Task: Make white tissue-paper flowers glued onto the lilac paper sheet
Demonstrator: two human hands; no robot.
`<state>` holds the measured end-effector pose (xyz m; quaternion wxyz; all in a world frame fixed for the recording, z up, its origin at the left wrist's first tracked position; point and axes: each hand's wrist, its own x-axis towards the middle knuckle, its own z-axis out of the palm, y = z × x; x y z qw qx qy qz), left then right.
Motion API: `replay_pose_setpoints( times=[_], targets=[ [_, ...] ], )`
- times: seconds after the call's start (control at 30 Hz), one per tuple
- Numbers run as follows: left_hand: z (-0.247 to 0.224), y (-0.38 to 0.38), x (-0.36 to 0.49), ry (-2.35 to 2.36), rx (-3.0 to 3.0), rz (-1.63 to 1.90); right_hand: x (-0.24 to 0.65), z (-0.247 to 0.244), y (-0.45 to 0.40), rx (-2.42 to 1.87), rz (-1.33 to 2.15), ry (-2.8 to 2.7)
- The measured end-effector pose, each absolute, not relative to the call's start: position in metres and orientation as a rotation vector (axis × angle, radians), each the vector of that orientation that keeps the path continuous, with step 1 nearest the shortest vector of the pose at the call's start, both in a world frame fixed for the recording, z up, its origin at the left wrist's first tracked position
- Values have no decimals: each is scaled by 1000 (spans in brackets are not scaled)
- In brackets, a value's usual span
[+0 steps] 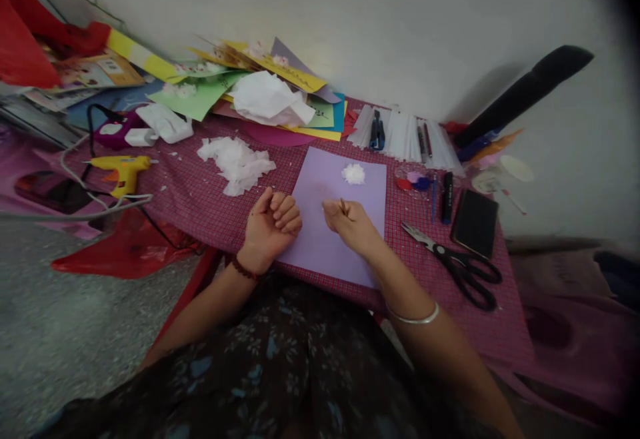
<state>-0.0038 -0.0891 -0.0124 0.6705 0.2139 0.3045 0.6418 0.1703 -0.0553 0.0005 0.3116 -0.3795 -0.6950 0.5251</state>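
A purple sheet of paper [313, 236] lies on the checked cloth, with a small white paper flower [354, 173] on its upper right part. My left hand [273, 224] is at the sheet's left edge, palm turned up and fingers curled closed, with nothing seen in it. Over the middle of the sheet, below the flower, my right hand [350, 224] is closed in a pinch. Something small and brown shows at its fingers, too small to name. Torn white tissue pieces [237, 164] are heaped beyond my left hand.
A yellow glue gun [123, 171] and its cables lie at the left. Coloured cards [200, 96] are piled along the wall. On the right are scissors [457, 262], a black phone [475, 223], a marker [447, 198], glue sticks [403, 136] and a blue cutter [377, 131].
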Motion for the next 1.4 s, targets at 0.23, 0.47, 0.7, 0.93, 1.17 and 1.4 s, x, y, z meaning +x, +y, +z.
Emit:
replay_pose_setpoints(
  times=[0.23,0.47,0.7,0.93,1.17,1.4],
  targets=[
    [-12,-95,11,866,785,1330,166,4,-61,-957,1265,-1992],
    [-10,-105,13,1118,1132,1387,165,-2,-63,-993,1204,-2034],
    [-6,-101,8,1037,1007,1204,168,4,-61,-1188,880,-2154],
    [-4,-101,8,828,852,1090,177,8,-59,-1020,717,-2231],
    [14,-102,9,838,817,1365,176,4,-58,-931,734,-2121],
    [23,-101,-8,745,856,1429,175,-1,-58,-844,773,-2016]
  ],
)
